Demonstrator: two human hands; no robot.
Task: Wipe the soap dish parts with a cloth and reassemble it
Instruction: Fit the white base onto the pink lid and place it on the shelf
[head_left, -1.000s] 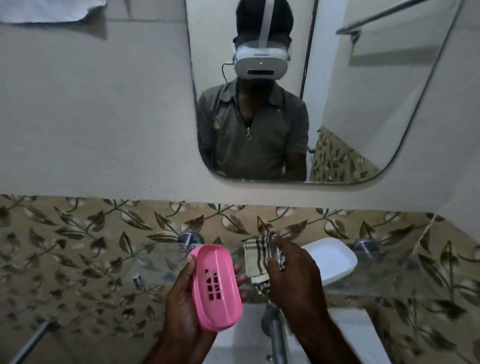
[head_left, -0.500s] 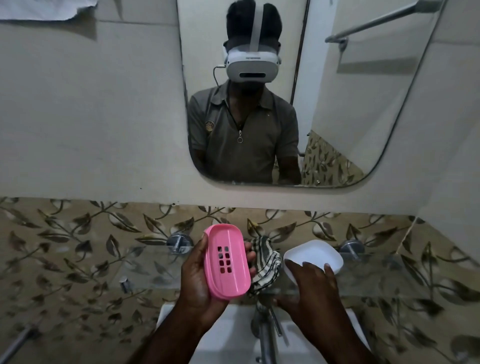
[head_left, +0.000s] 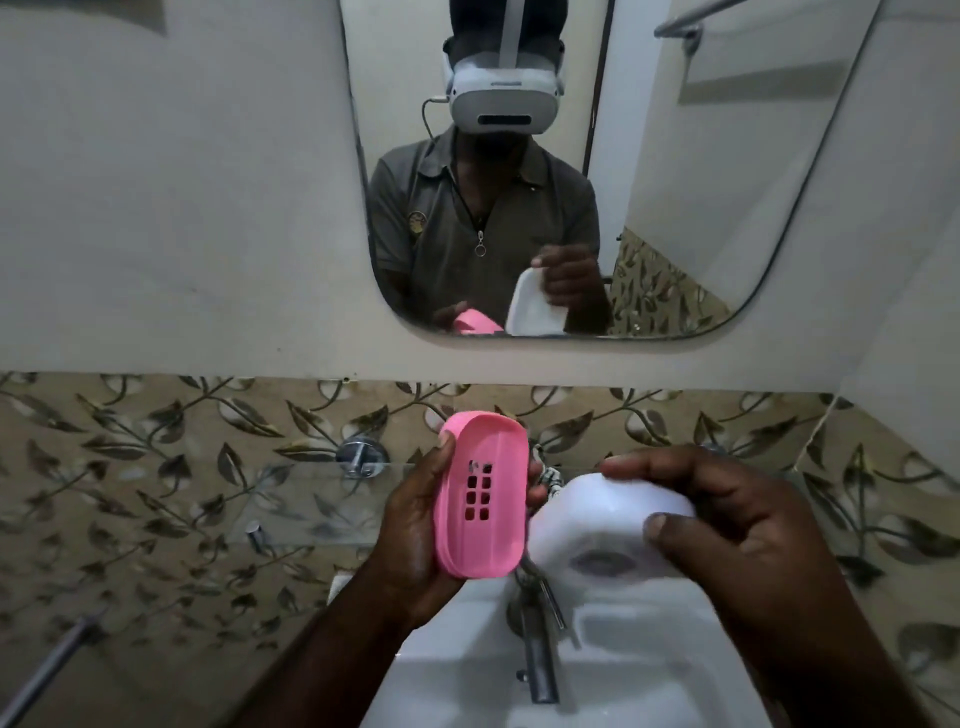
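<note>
Head view shows the pink drainer insert (head_left: 480, 499) held upright in the left hand (head_left: 415, 525), thumb on one long edge and fingertips wrapped round the other, its slotted face toward the camera. Just beside it, perhaps touching, the white base (head_left: 602, 525) is gripped by the right hand (head_left: 727, 519), thumb on the near side, fingers curled over the far rim. A strip of striped cloth (head_left: 548, 475) peeks between the hands.

The two parts lie at different angles, so pressing them together now would likely seat the insert crooked. Smooth plastic held by its edges could also slip and strike the tap (head_left: 537, 660) or drop into the basin (head_left: 649, 665) directly below. The glass shelf (head_left: 311, 499) edge sits close behind the knuckles. Freer room appears to lie leftward and back toward the person.
</note>
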